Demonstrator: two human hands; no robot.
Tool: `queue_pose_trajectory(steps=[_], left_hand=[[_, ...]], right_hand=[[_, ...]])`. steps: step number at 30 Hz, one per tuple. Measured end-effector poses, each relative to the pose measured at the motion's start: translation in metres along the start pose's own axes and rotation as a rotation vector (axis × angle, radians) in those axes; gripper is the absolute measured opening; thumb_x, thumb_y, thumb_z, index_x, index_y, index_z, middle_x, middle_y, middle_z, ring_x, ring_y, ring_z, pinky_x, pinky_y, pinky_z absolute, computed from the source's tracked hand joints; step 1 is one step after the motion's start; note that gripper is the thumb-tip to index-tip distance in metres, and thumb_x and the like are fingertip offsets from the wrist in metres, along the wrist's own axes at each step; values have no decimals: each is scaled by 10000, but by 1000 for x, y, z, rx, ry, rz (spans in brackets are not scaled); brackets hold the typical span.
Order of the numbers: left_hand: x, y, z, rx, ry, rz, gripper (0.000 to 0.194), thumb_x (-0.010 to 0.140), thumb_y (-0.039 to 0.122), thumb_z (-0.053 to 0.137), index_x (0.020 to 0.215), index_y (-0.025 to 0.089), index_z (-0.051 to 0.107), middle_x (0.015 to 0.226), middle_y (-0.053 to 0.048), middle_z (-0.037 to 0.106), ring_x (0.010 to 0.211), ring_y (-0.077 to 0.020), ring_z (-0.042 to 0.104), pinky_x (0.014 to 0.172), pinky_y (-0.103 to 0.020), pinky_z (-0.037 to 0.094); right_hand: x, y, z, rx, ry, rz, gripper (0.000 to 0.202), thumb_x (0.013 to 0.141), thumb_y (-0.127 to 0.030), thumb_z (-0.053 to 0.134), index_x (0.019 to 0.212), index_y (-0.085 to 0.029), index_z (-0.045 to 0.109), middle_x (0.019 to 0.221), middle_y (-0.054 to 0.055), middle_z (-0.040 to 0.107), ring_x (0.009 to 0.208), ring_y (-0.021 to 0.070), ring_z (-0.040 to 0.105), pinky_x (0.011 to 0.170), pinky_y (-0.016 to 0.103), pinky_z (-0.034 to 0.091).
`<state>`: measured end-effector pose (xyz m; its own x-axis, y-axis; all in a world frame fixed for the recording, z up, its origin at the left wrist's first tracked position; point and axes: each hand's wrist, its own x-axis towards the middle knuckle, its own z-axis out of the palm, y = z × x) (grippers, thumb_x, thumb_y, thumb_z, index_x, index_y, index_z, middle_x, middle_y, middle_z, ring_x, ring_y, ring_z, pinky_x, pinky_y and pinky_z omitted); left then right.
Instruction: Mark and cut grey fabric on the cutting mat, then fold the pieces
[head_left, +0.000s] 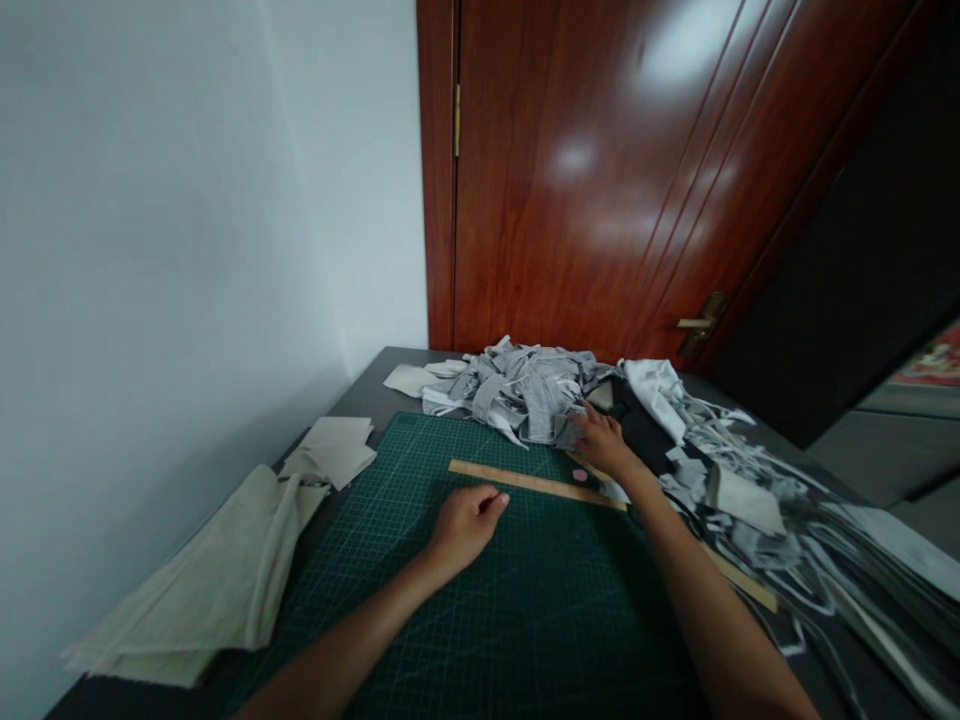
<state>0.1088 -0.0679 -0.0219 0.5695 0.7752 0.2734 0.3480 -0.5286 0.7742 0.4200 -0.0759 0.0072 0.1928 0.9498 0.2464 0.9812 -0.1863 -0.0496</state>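
My left hand is loosely curled above a green cutting mat, thumb close to the index finger, with nothing visible in it. Just beyond it lies a wooden ruler, slanting across the mat. My right hand reaches to the mat's far edge, its fingertips closed on a small grey fabric piece. That piece lies at the front of a heap of grey and white fabric scraps. A small pink piece rests on the mat near the right wrist.
Folded pale cloth and cream fabric pieces lie to the left, near the wall. Tangled strips and scraps cover the right side, with a second wooden strip among them. Black cloth sits beyond my right forearm; a wooden door stands behind.
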Motion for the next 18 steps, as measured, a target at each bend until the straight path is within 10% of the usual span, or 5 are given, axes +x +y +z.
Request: queue_pose_trajectory(steps=[6, 14, 18], left_hand=[[0, 1, -1, -22, -4, -7, 411, 927, 442, 506, 604, 191, 474, 572, 38, 450, 567, -129, 437, 576, -276, 240], [1, 0, 0, -34, -18, -7, 395, 913, 455, 514, 623, 188, 542, 588, 28, 497, 584, -140, 469, 581, -271, 269], [1, -1, 1, -26, -13, -16, 390, 907, 451, 519, 623, 186, 548, 583, 31, 498, 585, -139, 476, 582, -270, 267]], right_hand=[[-2, -9, -5, 35, 105, 85, 370, 927, -161, 501, 1248, -202, 680, 1173, 126, 734, 1152, 279, 629, 998, 397, 372], [-3, -22, -21, 33, 259, 233, 423, 980, -331, 493, 1354, -163, 597, 1195, 169, 718, 1107, 285, 652, 881, 348, 424], [-6, -31, -8, 38, 191, 257, 260, 882, -205, 610, 1111, -158, 723, 961, 146, 771, 936, 271, 710, 797, 326, 443]])
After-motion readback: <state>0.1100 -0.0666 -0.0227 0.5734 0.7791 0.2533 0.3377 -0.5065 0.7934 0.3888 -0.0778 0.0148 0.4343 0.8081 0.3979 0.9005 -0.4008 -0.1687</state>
